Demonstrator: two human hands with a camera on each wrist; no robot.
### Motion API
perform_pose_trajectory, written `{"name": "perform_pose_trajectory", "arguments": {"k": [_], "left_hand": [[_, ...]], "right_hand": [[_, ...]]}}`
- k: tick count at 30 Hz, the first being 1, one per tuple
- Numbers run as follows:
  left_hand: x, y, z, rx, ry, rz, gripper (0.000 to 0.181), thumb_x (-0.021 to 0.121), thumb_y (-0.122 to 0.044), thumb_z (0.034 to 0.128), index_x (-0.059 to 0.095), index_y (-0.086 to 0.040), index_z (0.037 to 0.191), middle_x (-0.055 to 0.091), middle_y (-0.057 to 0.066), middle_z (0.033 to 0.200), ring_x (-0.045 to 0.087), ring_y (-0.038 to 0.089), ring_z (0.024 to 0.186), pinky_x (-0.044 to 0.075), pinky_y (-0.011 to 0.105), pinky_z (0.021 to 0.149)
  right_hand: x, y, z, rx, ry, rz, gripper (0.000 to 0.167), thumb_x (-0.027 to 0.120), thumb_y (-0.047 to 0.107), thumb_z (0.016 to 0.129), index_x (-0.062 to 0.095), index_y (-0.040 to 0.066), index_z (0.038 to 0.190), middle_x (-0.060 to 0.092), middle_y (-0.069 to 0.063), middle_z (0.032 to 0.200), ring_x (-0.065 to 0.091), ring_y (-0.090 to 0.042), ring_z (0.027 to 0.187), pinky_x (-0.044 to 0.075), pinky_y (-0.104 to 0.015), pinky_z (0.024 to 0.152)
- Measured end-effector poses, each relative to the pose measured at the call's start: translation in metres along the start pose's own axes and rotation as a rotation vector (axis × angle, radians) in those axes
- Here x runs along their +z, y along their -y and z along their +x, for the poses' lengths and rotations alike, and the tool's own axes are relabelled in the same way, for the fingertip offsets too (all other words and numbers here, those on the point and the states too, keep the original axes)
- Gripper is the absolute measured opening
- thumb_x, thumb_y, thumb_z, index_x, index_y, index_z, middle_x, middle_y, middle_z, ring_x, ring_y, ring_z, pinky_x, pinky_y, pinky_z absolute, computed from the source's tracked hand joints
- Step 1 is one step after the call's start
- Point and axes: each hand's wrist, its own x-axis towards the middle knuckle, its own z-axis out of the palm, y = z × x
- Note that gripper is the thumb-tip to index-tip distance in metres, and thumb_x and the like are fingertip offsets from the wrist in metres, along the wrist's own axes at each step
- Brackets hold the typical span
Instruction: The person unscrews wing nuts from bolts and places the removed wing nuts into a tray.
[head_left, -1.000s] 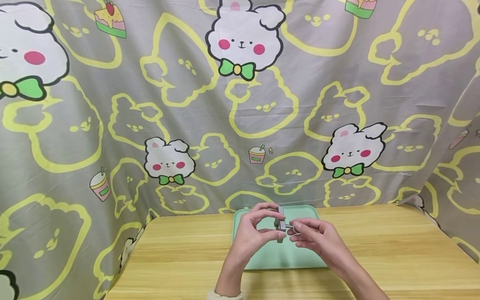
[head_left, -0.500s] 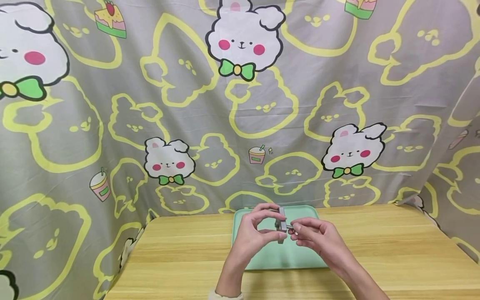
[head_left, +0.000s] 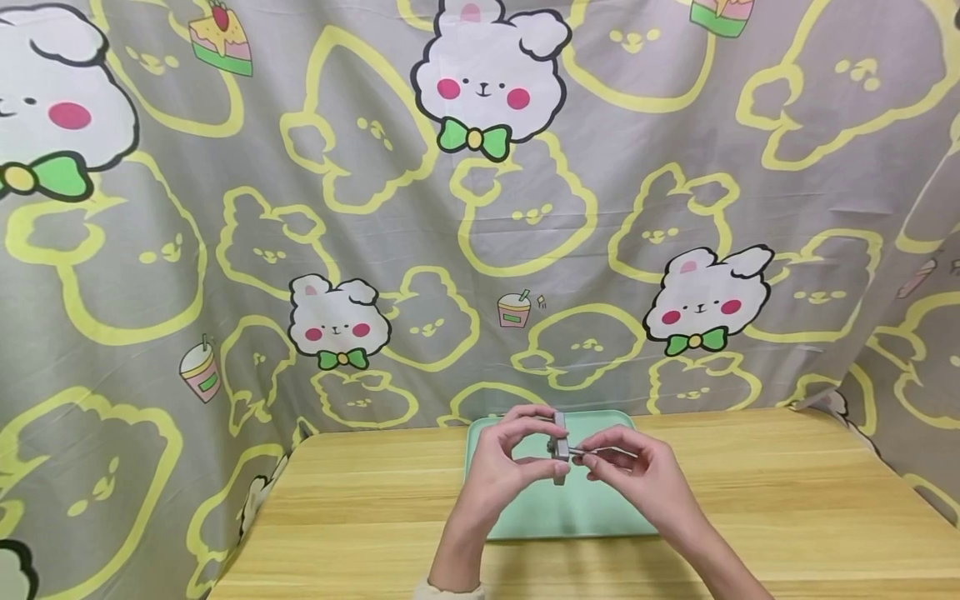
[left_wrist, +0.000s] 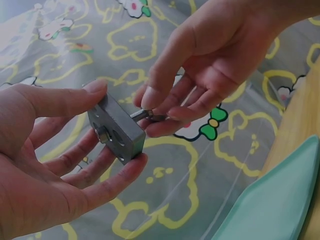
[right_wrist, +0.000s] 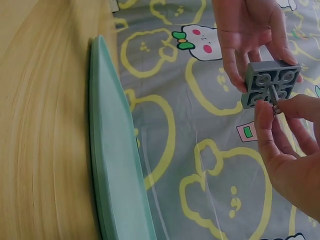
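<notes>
A small square grey block with round holes is held up above the tray. My left hand grips it by its edges, thumb on one side and fingers on the other. A threaded metal screw sticks out from the block's ribbed face, near its middle. My right hand pinches the screw's outer end between thumb and fingertips, which partly hide its head. On the opposite face, a short stub protrudes in the left wrist view.
Under the hands, a mint-green tray lies on a wooden table. A grey curtain with cartoon rabbits hangs behind the table and along its sides.
My right thumb and fingers have shifted on the screw's end, the thumb now lower and more of the shaft showing. The left hand and block have barely moved.
</notes>
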Motion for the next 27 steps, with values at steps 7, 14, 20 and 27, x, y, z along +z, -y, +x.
{"name": "perform_pose_trajectory", "arguments": {"k": [7,14,20,27], "left_hand": [[-0.002,0.001,0.000,-0.001,-0.001,-0.009,0.032,0.084,0.005,0.0794,0.077,0.000,0.110,0.058,0.013,0.135,0.059,0.025,0.124,0.063,0.044,0.087],[-0.005,0.002,0.000,0.027,-0.003,0.018,0.032,0.086,0.001,0.0797,0.077,-0.004,0.110,0.061,0.007,0.133,0.059,0.023,0.126,0.035,0.054,0.118],[-0.006,0.002,0.000,0.047,0.009,-0.003,0.032,0.085,0.001,0.0807,0.076,0.000,0.111,0.060,0.010,0.134,0.058,0.026,0.128,0.032,0.058,0.118],[-0.007,0.002,0.000,0.039,0.008,-0.003,0.032,0.084,0.002,0.0809,0.076,0.001,0.112,0.060,0.010,0.135,0.058,0.025,0.127,0.033,0.055,0.119]], "right_hand": [[0.003,-0.001,-0.001,-0.132,-0.033,-0.051,0.015,0.075,-0.008,0.089,0.071,-0.004,0.102,0.070,-0.019,0.108,0.072,-0.018,0.099,0.062,-0.035,0.085],[0.008,-0.008,0.000,-0.398,-0.053,-0.163,0.032,0.074,-0.021,0.081,0.073,0.003,0.101,0.069,-0.016,0.107,0.068,-0.019,0.103,0.060,-0.033,0.089],[0.010,-0.011,0.002,-0.535,-0.056,-0.153,0.043,0.072,-0.031,0.075,0.073,0.003,0.102,0.067,-0.022,0.107,0.068,-0.024,0.102,0.059,-0.030,0.090],[0.011,-0.011,0.002,-0.519,-0.037,-0.126,0.043,0.073,-0.030,0.074,0.072,0.002,0.103,0.066,-0.024,0.109,0.067,-0.024,0.105,0.059,-0.031,0.091]]}}
